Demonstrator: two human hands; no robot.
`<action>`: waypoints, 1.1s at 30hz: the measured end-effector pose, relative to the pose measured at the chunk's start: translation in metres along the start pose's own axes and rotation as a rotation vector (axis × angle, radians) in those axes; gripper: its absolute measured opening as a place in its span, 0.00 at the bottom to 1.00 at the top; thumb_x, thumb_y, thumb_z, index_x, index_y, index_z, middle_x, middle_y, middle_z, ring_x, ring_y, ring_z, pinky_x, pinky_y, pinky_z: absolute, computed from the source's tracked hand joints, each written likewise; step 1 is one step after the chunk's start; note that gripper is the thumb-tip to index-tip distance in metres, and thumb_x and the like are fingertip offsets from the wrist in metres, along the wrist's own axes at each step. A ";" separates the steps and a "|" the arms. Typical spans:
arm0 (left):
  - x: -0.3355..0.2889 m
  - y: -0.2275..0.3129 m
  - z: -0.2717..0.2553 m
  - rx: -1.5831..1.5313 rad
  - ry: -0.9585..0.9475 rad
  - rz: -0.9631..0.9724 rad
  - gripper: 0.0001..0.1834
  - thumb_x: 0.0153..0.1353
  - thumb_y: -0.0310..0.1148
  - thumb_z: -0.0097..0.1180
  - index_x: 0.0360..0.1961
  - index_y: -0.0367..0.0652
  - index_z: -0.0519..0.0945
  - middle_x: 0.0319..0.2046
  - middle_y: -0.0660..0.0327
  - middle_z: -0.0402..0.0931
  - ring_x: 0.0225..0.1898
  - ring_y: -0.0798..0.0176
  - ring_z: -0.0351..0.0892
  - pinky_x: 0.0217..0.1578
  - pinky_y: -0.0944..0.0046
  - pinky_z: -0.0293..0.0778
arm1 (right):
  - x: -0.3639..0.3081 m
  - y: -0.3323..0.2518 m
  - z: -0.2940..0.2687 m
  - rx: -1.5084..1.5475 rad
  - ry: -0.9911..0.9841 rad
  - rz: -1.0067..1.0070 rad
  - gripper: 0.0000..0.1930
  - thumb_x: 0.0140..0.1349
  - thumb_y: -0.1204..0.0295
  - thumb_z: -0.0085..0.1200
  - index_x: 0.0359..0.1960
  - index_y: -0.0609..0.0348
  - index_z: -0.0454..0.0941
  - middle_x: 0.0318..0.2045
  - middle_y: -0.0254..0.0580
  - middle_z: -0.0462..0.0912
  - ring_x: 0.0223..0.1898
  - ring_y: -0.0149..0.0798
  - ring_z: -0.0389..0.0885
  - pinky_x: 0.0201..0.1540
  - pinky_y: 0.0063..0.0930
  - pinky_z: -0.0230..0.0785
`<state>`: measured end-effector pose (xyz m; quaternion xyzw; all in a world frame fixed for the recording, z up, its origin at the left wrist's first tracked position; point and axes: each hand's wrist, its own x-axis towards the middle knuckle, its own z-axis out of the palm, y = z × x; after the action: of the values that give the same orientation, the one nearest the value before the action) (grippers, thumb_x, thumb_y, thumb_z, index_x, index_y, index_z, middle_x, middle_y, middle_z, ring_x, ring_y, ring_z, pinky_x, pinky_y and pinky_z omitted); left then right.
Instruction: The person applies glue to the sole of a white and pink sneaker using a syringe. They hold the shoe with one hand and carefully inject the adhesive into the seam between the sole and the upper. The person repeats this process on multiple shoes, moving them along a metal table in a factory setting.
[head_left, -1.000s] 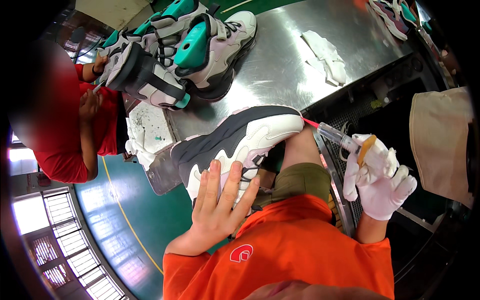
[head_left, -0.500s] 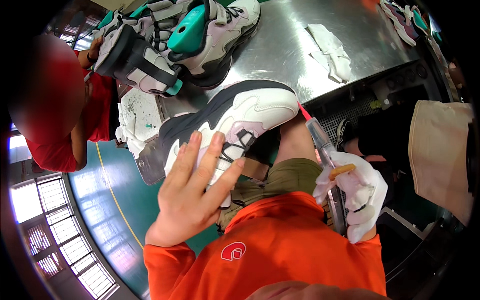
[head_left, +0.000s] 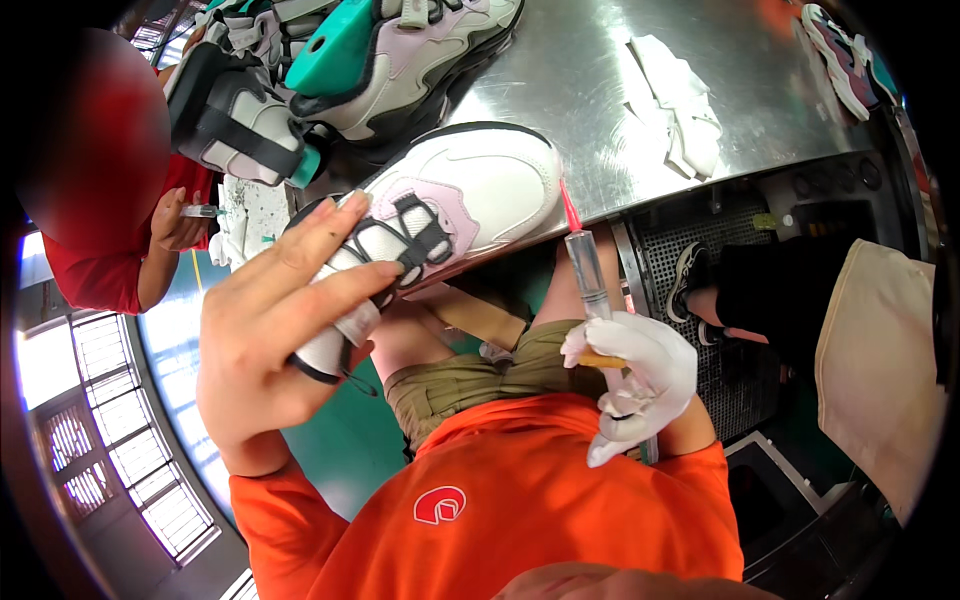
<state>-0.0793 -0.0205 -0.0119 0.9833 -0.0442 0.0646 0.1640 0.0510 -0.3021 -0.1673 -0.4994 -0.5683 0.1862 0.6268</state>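
A white, lilac and black sneaker [head_left: 490,185] lies tilted at the table's near edge, its toe to the right and its laces toward me. My bare left hand [head_left: 275,325] grips it around the heel and ankle opening, fingers over the laces. In my white-gloved right hand [head_left: 640,375] is a clear syringe [head_left: 588,270] with a red tapered tip. That tip points up at the front edge of the toe; whether it touches cannot be made out. A yellow-brown piece [head_left: 603,360] shows at the gloved fingers.
Several similar sneakers [head_left: 420,70] with green inserts crowd the far left of the metal table [head_left: 560,70]. White crumpled cloth [head_left: 680,110] lies right of centre. At left, a co-worker's hand [head_left: 180,220] holds another syringe. Another sneaker [head_left: 835,60] sits far right.
The sneaker has been turned so more of its top and laces faces me, and my left hand has shifted left with it. My right hand and syringe have moved left, following the toe.
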 end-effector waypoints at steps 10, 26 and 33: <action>0.013 -0.025 -0.014 -0.151 -0.156 -0.026 0.32 0.29 0.30 0.72 0.44 0.37 0.83 0.56 0.34 0.75 0.56 0.39 0.79 0.57 0.56 0.70 | 0.007 0.047 -0.001 -0.062 -0.085 -0.112 0.43 0.39 0.52 0.77 0.53 0.63 0.71 0.38 0.47 0.75 0.27 0.50 0.73 0.29 0.36 0.70; 0.024 -0.029 -0.017 -0.137 -0.199 -0.094 0.34 0.25 0.29 0.70 0.44 0.37 0.85 0.57 0.38 0.75 0.54 0.44 0.81 0.56 0.58 0.71 | 0.008 0.073 -0.008 -0.060 -0.166 -0.082 0.35 0.45 0.50 0.72 0.48 0.61 0.74 0.38 0.46 0.76 0.29 0.48 0.75 0.32 0.37 0.72; 0.010 -0.022 -0.009 -0.181 -0.110 -0.069 0.29 0.32 0.28 0.73 0.43 0.38 0.85 0.57 0.41 0.76 0.59 0.41 0.76 0.58 0.53 0.72 | 0.000 0.058 -0.013 -0.134 0.038 -0.204 0.38 0.40 0.53 0.74 0.51 0.61 0.72 0.44 0.49 0.77 0.36 0.51 0.78 0.39 0.38 0.75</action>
<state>-0.0676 0.0028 -0.0094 0.9675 -0.0252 0.0005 0.2516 0.0815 -0.2826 -0.2143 -0.4833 -0.6152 0.0735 0.6184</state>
